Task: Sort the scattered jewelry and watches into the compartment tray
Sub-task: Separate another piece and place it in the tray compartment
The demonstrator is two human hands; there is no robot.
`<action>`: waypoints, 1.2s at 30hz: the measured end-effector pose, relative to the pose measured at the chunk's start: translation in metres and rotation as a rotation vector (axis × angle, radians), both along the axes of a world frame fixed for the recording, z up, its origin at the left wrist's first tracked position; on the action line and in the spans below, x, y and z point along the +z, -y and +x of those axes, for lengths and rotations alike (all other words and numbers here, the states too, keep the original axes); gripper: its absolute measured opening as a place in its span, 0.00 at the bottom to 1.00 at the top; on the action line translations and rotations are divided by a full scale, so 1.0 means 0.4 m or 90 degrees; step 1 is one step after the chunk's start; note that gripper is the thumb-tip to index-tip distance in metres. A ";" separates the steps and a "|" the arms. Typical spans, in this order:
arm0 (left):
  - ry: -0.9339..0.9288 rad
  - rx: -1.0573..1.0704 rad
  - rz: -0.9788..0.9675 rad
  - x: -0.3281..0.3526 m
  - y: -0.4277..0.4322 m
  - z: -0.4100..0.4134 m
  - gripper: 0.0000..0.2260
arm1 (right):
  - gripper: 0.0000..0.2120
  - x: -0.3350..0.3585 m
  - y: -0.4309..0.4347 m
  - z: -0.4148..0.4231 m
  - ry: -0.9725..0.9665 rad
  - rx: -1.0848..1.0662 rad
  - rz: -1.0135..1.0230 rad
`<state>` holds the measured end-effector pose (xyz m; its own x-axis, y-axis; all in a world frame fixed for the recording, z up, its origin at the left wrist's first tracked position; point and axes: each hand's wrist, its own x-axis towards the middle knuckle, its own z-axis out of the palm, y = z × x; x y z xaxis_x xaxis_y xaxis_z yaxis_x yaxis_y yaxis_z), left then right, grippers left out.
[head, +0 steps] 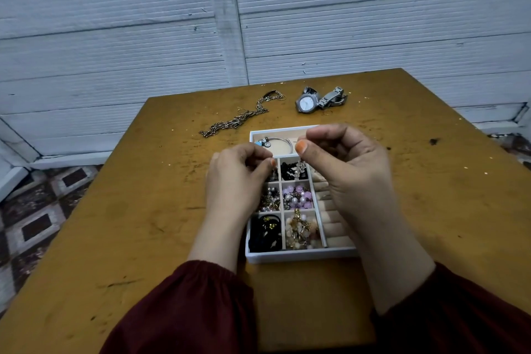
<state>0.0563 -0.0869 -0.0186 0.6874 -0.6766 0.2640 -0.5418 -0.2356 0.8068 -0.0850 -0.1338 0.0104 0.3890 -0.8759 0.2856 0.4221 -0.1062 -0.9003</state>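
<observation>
Hovering above the white compartment tray (301, 257), the right hand (342, 158) pinches a small dangling silver earring (300, 167), likely aiming it at a compartment; the left hand (238, 172) curls alongside, and I cannot tell what it holds.

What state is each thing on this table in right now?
Tray: open, most compartments filled.
Bangle: in tray's far compartment.
Watch: on table, unsorted.
Chain: on table, unsorted.
Right hand: pinching an earring over the tray.
Left hand: fingers curled; contents unclear.
</observation>
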 end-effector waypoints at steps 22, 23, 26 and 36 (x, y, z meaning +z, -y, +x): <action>-0.009 0.051 0.020 0.032 -0.040 0.016 0.10 | 0.09 0.003 -0.003 -0.010 -0.044 -0.004 0.008; 0.022 0.055 0.052 0.039 -0.055 0.017 0.08 | 0.09 0.003 -0.004 -0.010 -0.050 -0.004 0.009; 0.141 0.086 0.207 0.034 -0.100 0.029 0.11 | 0.09 0.005 -0.007 -0.006 -0.052 -0.006 0.004; 0.204 -0.010 0.388 -0.017 -0.177 0.018 0.24 | 0.07 0.022 -0.036 0.037 -0.101 -0.007 0.001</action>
<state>0.0633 -0.0160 -0.0254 0.6277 -0.7781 0.0220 -0.7388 -0.5866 0.3319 -0.0700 -0.1196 0.0191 0.4198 -0.8804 0.2208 0.2740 -0.1090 -0.9555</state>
